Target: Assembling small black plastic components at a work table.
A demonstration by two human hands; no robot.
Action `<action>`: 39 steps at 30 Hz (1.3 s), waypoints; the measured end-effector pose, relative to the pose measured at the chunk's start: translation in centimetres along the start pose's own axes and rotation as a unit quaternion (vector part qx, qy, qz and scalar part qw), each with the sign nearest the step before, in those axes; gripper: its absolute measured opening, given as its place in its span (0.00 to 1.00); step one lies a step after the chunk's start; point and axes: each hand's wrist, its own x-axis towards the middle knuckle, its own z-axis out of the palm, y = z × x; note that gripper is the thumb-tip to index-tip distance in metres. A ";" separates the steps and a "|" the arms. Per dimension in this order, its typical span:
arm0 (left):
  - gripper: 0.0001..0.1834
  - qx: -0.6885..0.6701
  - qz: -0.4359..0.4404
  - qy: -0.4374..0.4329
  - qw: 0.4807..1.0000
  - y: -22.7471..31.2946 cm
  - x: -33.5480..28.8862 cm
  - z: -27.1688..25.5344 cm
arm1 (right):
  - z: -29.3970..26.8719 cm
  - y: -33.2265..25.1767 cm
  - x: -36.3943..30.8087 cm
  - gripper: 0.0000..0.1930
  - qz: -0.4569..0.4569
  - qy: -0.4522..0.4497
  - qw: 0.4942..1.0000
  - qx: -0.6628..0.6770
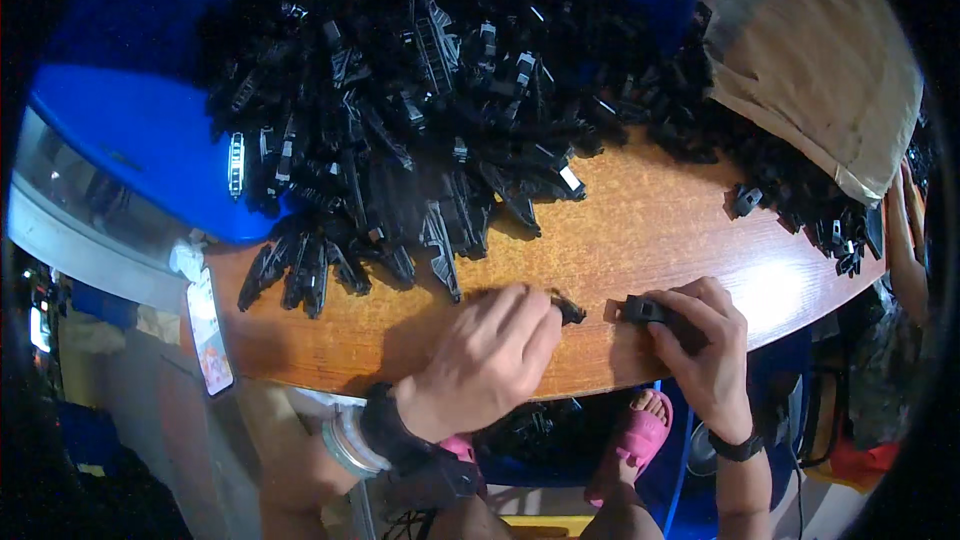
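Observation:
Near the front edge of the wooden table (640, 210), my left hand (490, 355) is closed around a small black plastic part (570, 309); only one end shows past the fingers. To its right, my right hand (705, 340) pinches a short, blocky black plastic piece (640, 310) between thumb and fingers. The two pieces are apart, with a narrow strip of wood between them. Beyond my left hand spreads a large heap of long black plastic parts (350, 160), some with ladder-like ribs.
Blue plastic sheeting (130, 140) lies under the heap at left. A phone (208, 332) stands by the table's left edge. Small black pieces (790, 195) are piled at right beside a brown cardboard flap (815, 60). Another person's arm (905, 230) shows at far right.

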 end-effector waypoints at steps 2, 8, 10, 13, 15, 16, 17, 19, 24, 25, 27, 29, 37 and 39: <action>0.10 0.071 0.043 0.002 0.997 1.2 -1.4 -0.2 | 0.1 -0.5 -0.2 0.15 -0.006 0.016 0.997 -0.070; 0.13 -0.063 -0.203 0.092 0.973 1.8 -2.0 -0.5 | 1.8 -1.2 0.7 0.17 0.002 -0.047 0.989 0.138; 0.14 -0.105 -0.204 0.077 0.970 0.7 -2.1 -0.5 | 2.1 -1.6 1.7 0.15 -0.024 -0.084 0.987 0.132; 0.14 -0.157 -0.206 0.060 0.964 -0.3 -2.3 -0.4 | 2.0 -1.3 2.6 0.15 -0.021 -0.122 0.986 0.116; 0.13 -0.168 -0.198 0.062 0.964 -0.5 -2.4 -0.5 | 2.4 -1.0 3.5 0.15 -0.072 -0.137 0.982 0.108; 0.13 -0.164 -0.200 0.062 0.964 -0.3 -2.4 -0.6 | 2.5 -0.9 3.7 0.15 -0.123 -0.147 0.976 0.100; 0.13 -0.168 -0.195 0.061 0.964 -0.1 -2.4 -0.8 | 2.8 -1.3 3.7 0.15 -0.125 -0.148 0.976 0.103; 0.13 -0.174 -0.181 0.058 0.966 0.0 -2.0 -0.5 | 3.1 -1.7 3.3 0.16 -0.117 -0.134 0.973 0.145; 0.23 -0.246 -0.140 0.008 0.959 -0.7 -2.4 -0.6 | 3.4 -0.7 0.9 0.17 -0.134 -0.167 0.958 0.191; 0.30 -0.256 -0.156 -0.008 0.954 -1.0 -2.9 -1.0 | 2.9 -0.7 0.2 0.16 -0.178 -0.198 0.946 0.185; 0.30 -0.248 -0.218 -0.010 0.944 -0.8 -4.2 -1.6 | 2.0 -0.7 -1.3 0.17 -0.159 -0.187 0.943 0.223; 0.31 -0.214 -0.204 -0.027 0.955 -0.2 -3.8 -2.1 | -0.8 0.5 -1.1 0.17 -0.128 -0.098 0.981 0.106; 0.35 -0.030 -0.126 -0.057 0.990 2.0 -1.4 -0.2 | -9.0 15.0 7.9 0.30 0.193 0.254 0.893 -0.317; 0.35 -0.041 -0.137 -0.052 0.988 1.8 -1.7 0.0 | -7.3 15.0 8.8 0.34 0.101 0.327 0.870 -0.356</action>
